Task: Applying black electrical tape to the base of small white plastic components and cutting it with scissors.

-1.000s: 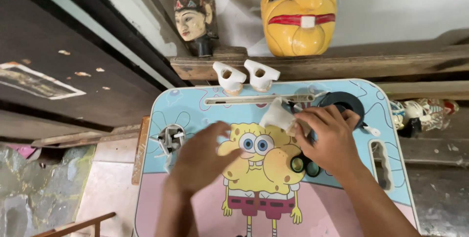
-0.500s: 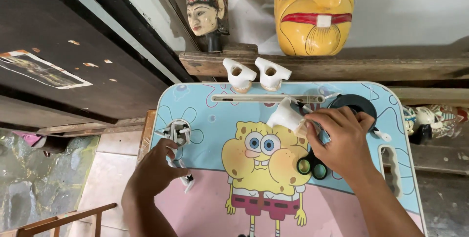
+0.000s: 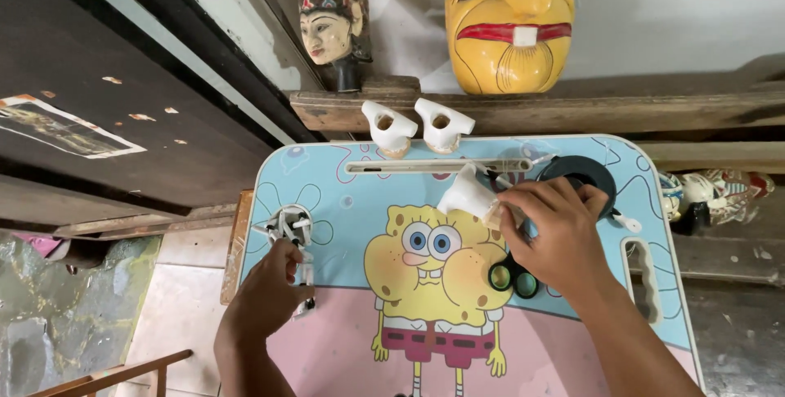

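My right hand point(image 3: 554, 232) holds a small white carved piece point(image 3: 466, 192) above the middle of a blue and pink child's desk point(image 3: 343, 192) printed with a yellow cartoon figure. My left hand point(image 3: 270, 291) rests at the desk's left side, fingers closed around a thin pale tool point(image 3: 306, 276) just below a small cup of brushes point(image 3: 288, 224). Two round paint pots point(image 3: 513, 278) sit under my right palm. A black round container point(image 3: 582, 174) lies beyond my right fingers.
Two more white carved pieces point(image 3: 417, 125) stand at the desk's far edge. Behind them a wooden ledge point(image 3: 670, 107) carries a yellow mask point(image 3: 507, 17) and a small painted head point(image 3: 331, 21). A painted figurine point(image 3: 707, 192) lies right of the desk. Tiled floor is at left.
My left hand moved from the middle of the desk to its left side and closed on the thin tool by the brush cup. The right hand kept hold of the white piece.
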